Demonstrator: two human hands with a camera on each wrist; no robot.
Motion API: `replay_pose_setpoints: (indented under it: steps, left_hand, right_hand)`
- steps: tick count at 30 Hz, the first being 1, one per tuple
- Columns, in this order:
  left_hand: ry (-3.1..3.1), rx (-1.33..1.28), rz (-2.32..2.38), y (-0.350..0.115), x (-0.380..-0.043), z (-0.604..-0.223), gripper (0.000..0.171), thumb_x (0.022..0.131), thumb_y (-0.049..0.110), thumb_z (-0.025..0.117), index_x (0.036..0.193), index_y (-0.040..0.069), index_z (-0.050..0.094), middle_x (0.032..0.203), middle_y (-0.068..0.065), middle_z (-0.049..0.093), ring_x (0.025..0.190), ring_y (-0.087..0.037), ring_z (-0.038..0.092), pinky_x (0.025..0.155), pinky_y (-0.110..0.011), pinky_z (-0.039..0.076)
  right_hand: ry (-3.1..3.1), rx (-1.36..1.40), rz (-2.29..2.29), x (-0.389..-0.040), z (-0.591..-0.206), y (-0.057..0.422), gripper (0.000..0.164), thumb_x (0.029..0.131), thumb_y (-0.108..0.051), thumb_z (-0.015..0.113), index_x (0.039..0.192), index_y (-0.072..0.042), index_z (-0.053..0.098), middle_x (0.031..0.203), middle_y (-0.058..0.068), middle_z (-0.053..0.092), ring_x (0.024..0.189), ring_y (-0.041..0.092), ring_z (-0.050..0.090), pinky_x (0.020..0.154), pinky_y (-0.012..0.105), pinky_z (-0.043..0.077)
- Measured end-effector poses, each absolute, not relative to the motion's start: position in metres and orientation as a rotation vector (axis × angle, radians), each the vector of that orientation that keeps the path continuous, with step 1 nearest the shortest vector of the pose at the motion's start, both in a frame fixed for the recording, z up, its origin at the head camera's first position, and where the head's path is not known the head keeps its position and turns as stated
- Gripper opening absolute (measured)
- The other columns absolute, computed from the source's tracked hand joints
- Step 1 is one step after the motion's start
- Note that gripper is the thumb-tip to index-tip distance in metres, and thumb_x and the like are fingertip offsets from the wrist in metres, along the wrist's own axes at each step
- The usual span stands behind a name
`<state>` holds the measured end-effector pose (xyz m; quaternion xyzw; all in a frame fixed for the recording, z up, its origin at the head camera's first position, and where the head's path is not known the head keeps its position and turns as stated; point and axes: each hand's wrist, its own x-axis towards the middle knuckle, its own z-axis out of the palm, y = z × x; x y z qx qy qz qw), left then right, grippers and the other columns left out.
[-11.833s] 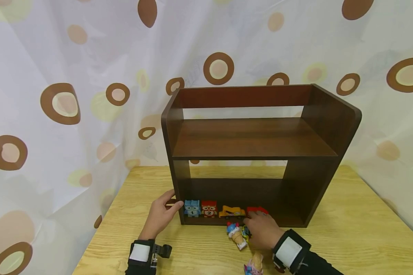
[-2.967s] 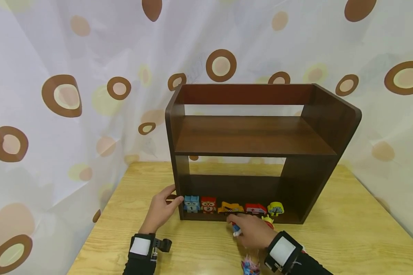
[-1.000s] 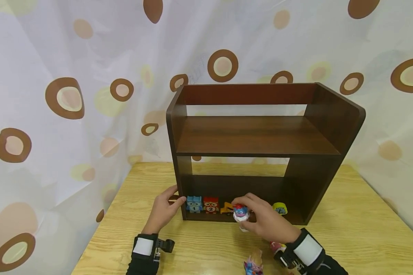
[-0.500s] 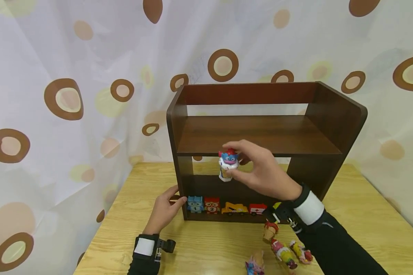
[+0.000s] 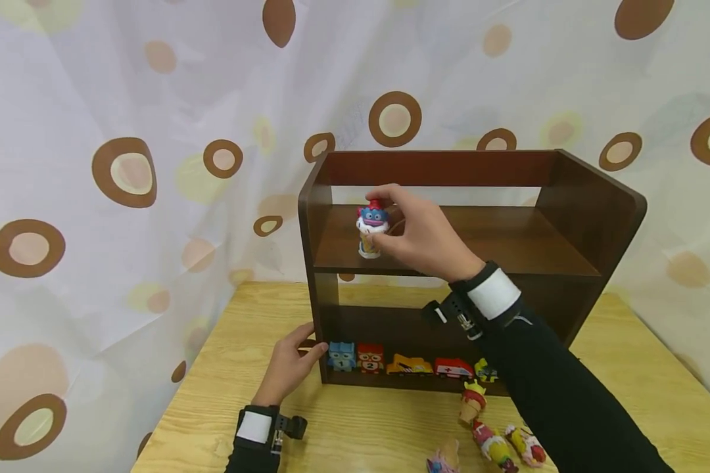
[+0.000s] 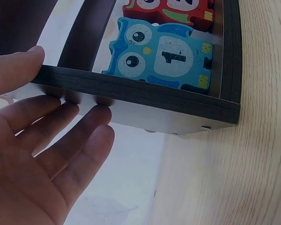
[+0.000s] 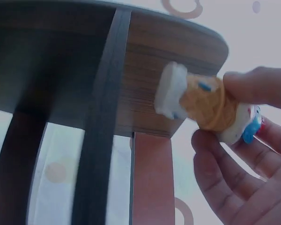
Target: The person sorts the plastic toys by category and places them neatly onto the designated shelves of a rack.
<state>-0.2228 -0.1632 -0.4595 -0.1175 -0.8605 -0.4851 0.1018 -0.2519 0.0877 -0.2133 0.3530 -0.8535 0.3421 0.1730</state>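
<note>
My right hand [image 5: 423, 233] pinches an ice-cream-cone figurine [image 5: 371, 226] between thumb and fingers. The toy has a blue face, a red top and a white base, and stands upright in the air before the upper board of the dark brown shelf [image 5: 485, 246]. In the right wrist view its waffle-patterned cone [image 7: 208, 101] shows, the white base apart from the wood. Down at the lower left, my left hand [image 5: 290, 364] grips the shelf's side panel [image 6: 145, 96], thumb at the front edge and fingers against the outer face.
On the bottom board stand a blue owl block [image 5: 341, 357], a red owl block [image 5: 371, 359], a yellow toy digger [image 5: 410, 365], a red toy ambulance [image 5: 453, 368] and a yellow-green toy [image 5: 485, 370]. Several more figurines [image 5: 494, 447] lie on the wooden table [image 5: 367, 433] in front.
The right hand has picked the ice-cream-cone figurine up from the table and raised it, up and leftward, to upper-board height. Earlier, the ambulance and yellow-green toy joined the bottom row. The left hand keeps its hold.
</note>
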Motion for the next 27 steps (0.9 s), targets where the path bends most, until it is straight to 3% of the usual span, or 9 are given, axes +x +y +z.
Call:
replay_pose_setpoints:
  steps: [8, 27]
  left_hand:
    - [-2.531, -0.369, -1.425, -0.164, -0.224, -0.46, 0.046, 0.095, 0.019, 0.066, 0.14, 0.014, 0.058, 0.137, -0.012, 0.062, 0.11, -0.031, 0.069, 0.087, -0.039, 0.061]
    - [-2.542, -0.385, -1.459, -0.15, -0.225, -0.461, 0.046, 0.095, 0.018, 0.066, 0.141, 0.016, 0.057, 0.139, -0.009, 0.061, 0.11, -0.029, 0.069, 0.089, -0.041, 0.06]
  right_hand:
    - [-2.476, 0.948, 0.976, -0.27, -0.203, 0.063, 0.051, 0.087, -0.004, 0.073, 0.133, -0.006, 0.052, 0.13, 0.017, 0.06, 0.101, 0.029, 0.067, 0.092, 0.041, 0.06]
    - [-2.618, 0.795, 0.907, -0.288, -0.213, 0.055, 0.056, 0.09, -0.004, 0.069, 0.142, -0.01, 0.047, 0.136, 0.019, 0.06, 0.106, 0.032, 0.065, 0.093, 0.04, 0.059]
